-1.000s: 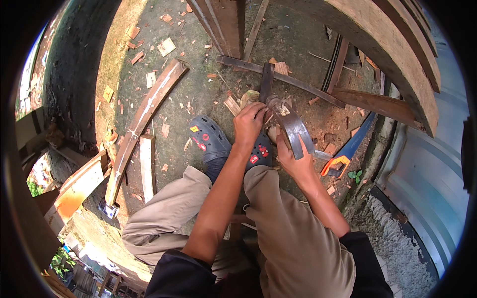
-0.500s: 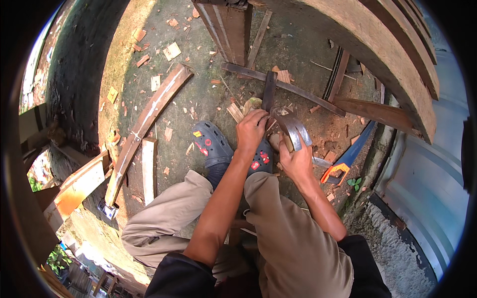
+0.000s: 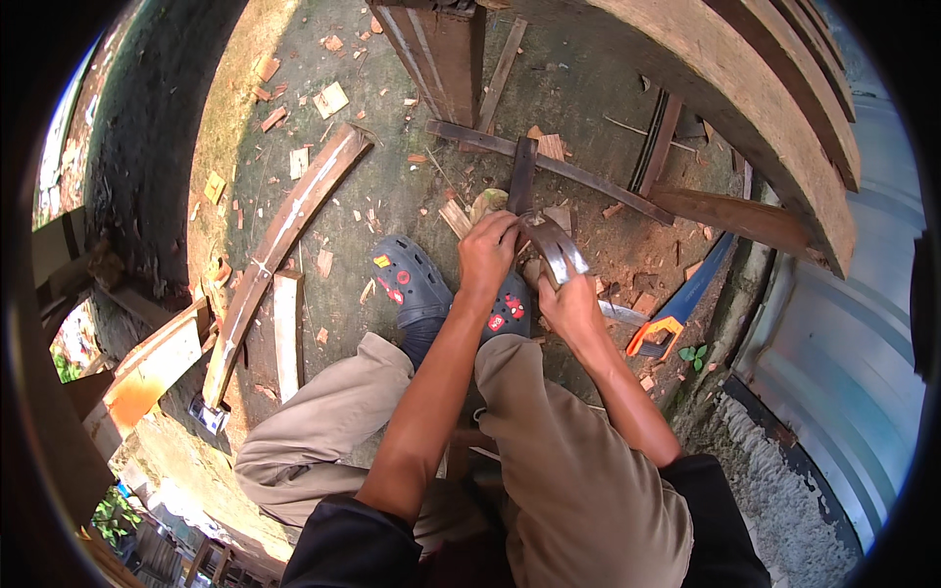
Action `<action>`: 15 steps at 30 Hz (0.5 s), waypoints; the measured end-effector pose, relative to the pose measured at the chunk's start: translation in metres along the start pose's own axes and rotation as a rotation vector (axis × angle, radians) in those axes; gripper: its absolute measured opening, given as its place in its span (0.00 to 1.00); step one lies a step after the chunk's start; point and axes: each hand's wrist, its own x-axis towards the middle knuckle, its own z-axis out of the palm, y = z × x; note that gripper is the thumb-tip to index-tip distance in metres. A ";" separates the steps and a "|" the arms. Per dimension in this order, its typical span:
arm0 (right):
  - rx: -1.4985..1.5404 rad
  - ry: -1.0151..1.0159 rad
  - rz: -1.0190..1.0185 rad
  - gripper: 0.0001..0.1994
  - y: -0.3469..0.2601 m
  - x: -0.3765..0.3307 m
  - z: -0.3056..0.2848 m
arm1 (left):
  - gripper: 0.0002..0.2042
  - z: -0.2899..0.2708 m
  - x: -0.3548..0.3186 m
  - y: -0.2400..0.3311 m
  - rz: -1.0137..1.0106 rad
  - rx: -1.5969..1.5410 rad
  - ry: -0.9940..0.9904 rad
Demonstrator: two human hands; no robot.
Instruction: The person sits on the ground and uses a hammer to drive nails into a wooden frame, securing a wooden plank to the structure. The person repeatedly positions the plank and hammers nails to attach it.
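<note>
— So, left hand (image 3: pixel 487 253) pinches the dark wood strip (image 3: pixel 521 176) just beyond the shoes?
— Yes — right hand (image 3: pixel 569 306) wraps the curved blade (image 3: pixel 555 250); better cut away from fingers.

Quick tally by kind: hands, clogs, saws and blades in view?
Hands: 2, left hand and right hand
Clogs: 2, left clog and right clog
Handsaws: 1, saw
Curved blades: 1, blade, in the right hand
Total: 6
</note>
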 end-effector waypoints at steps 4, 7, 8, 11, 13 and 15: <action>0.237 0.228 -0.308 0.10 -0.024 -0.011 -0.011 | 0.08 -0.002 -0.006 -0.008 0.014 0.006 0.020; -0.025 0.076 -0.178 0.16 0.010 -0.008 0.001 | 0.07 0.001 -0.001 0.001 0.002 -0.003 0.004; -0.119 0.011 -0.043 0.18 0.006 -0.004 0.003 | 0.07 0.000 -0.002 0.001 -0.009 -0.006 -0.004; 0.113 0.294 -0.372 0.16 -0.009 0.001 -0.011 | 0.07 0.001 0.008 -0.002 0.011 0.000 0.018; 0.221 0.275 -0.301 0.11 -0.017 -0.014 -0.011 | 0.07 -0.001 -0.007 -0.006 -0.006 0.009 0.010; 0.182 0.245 -0.371 0.12 -0.001 -0.010 -0.006 | 0.07 0.000 0.001 -0.003 0.010 -0.002 0.010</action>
